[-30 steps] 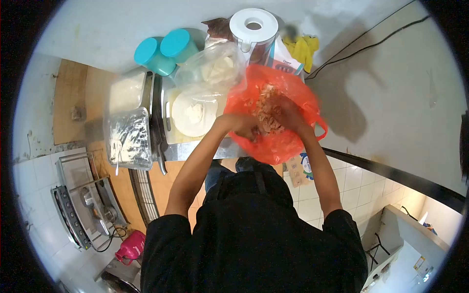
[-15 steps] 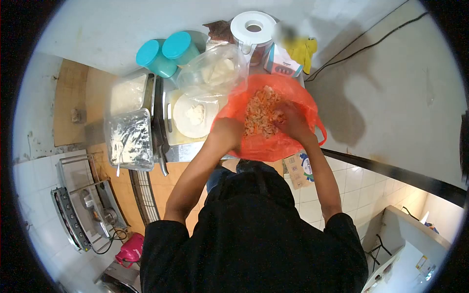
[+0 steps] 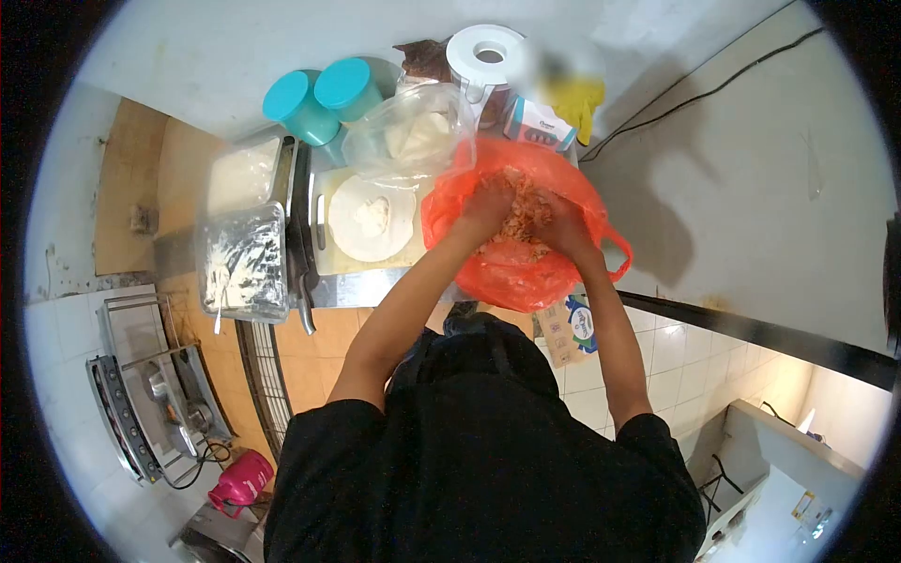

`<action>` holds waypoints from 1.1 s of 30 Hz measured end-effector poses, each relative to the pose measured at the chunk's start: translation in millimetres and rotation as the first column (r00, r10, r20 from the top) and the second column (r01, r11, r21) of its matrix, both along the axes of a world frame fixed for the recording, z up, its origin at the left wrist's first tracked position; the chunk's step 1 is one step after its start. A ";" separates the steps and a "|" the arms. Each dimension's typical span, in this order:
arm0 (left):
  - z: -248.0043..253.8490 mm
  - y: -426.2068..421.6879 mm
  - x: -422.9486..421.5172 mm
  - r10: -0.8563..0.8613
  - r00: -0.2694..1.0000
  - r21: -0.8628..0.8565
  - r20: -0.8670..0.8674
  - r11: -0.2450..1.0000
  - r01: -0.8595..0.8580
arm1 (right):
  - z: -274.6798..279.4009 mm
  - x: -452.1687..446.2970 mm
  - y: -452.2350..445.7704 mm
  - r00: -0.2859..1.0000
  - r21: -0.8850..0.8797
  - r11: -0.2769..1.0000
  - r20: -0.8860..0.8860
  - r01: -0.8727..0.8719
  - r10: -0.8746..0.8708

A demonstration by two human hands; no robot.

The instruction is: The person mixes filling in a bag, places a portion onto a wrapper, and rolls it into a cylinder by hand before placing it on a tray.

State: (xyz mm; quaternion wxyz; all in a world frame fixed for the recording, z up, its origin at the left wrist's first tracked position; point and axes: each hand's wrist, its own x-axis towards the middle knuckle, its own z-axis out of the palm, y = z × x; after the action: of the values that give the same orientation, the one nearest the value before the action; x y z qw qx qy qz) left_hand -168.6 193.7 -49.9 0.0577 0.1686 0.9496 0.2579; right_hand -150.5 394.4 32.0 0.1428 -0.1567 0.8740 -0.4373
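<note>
Touching chopped food (image 3: 525, 218), hands (image 3: 489, 205) (image 3: 564, 229) sit in the red bag (image 3: 527, 287).

Moderate light | right wall (image 3: 751, 202) part-shadowed | blurred patch (image 3: 548, 75) | fisheye, black corners

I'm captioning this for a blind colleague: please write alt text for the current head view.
A person's left hand and right hand are inside an open red plastic bag, in crumbly orange-brown food. Left of the bag, a white plate with a pale mound sits on a cutting board; farther back stand two teal-lidded containers and a white-lidded pitcher.
</note>
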 end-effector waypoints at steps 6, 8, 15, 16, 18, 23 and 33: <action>9.9 12.9 9.5 -0.036 0.998 -0.238 0.053 0.970 0.047 | -50.6 6.2 -24.7 0.980 0.250 0.957 -0.169 0.144 -0.103; 0.5 11.4 6.9 -0.027 1.000 -0.245 -0.009 0.969 0.024 | -77.3 -10.8 -6.0 0.986 0.206 0.969 -0.119 0.139 -0.116; 37.6 6.3 -4.0 0.056 0.907 0.465 0.418 0.844 -0.267 | -39.5 -9.5 7.7 0.891 -0.281 0.875 0.349 0.395 -0.290; 32.1 6.7 -3.3 0.070 0.888 0.580 0.455 0.734 -0.354 | -43.2 -9.0 6.5 0.892 -0.280 0.876 0.350 0.392 -0.288; 45.2 9.0 7.6 0.083 0.854 0.651 0.514 0.611 -0.451 | -54.2 -10.8 3.0 0.731 -0.578 0.564 0.679 0.590 -0.069; 85.0 15.7 23.2 -0.319 0.485 0.504 0.814 -0.027 -0.863 | -37.0 -6.4 -21.1 0.652 -0.660 0.166 0.751 0.733 0.105; 24.7 50.7 20.2 0.182 0.609 0.635 0.772 -0.215 -0.742 | -1.2 21.7 -75.3 0.691 -0.631 0.285 0.634 0.722 -0.346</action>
State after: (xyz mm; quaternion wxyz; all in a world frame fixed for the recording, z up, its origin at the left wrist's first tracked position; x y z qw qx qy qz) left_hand -148.4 244.3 -25.2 0.0167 -0.2858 0.4414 0.8504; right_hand -128.8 319.1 30.8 0.0518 0.1916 0.4924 -0.8474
